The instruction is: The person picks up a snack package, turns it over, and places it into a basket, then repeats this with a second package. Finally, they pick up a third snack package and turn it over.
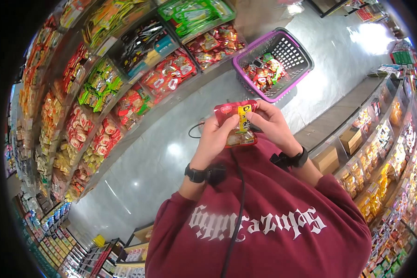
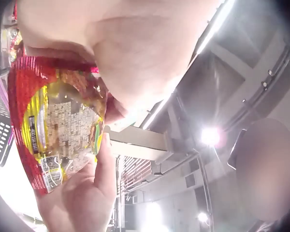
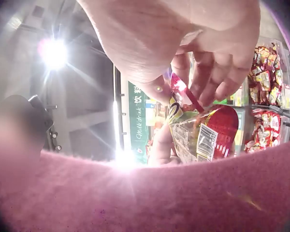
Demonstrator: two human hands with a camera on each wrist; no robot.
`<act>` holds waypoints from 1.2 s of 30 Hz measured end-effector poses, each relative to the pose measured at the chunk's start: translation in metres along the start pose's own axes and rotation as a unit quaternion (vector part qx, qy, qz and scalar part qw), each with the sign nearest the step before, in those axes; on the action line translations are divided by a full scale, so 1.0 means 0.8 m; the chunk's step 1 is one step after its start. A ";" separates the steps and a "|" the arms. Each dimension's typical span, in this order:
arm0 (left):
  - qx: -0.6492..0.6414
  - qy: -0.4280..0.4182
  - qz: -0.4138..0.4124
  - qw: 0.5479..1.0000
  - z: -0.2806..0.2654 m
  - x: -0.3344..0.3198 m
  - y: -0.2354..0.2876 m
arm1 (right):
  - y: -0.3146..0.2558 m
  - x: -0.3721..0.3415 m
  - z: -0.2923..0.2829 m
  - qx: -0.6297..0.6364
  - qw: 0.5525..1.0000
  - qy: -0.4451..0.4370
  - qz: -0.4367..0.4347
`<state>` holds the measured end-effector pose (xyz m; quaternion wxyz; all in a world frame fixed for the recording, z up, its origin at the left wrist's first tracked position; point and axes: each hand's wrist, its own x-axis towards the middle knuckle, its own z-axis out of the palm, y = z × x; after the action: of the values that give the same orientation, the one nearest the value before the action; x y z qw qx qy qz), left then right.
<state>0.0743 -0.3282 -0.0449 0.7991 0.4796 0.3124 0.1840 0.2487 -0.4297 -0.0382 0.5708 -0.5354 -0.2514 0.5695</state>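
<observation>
Both hands hold a small red snack packet [image 1: 226, 111] with a yellow label and a clear lower part, in front of the chest. My left hand [image 1: 216, 135] pinches its left side, thumb on the front. On the opposite side, my right hand [image 1: 275, 128] pinches it near the top, thumb by the yellow label. The packet's printed back with a barcode [image 2: 53, 174] faces the left wrist camera. In the right wrist view, the right hand [image 3: 183, 38] grips the crinkled red edge.
A grey basket with a purple rim [image 1: 286, 98] stands on the floor ahead, with several red packets [image 1: 264, 74] inside. Tiered bins of packaged snacks [image 1: 169, 76] line the left side. More shelves of snacks [image 1: 375, 162] run along the right. A black cable [image 1: 238, 199] hangs down the sweatshirt.
</observation>
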 end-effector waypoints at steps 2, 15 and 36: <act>0.009 -0.008 0.000 1.000 -0.039 -0.002 0.006 | 0.001 0.015 0.041 -0.016 0.999 0.031 -0.003; 0.026 0.009 0.024 0.999 -0.194 -0.025 0.029 | 0.026 0.071 0.171 -0.102 0.994 -0.012 0.037; 0.013 -0.006 0.042 0.999 -0.104 0.011 0.054 | -0.012 0.071 0.087 -0.030 0.999 -0.034 0.004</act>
<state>0.0245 -0.2484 -0.0387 0.7861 0.5038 0.2898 0.2103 0.2027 -0.3528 -0.0273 0.5432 -0.5336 -0.2860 0.5817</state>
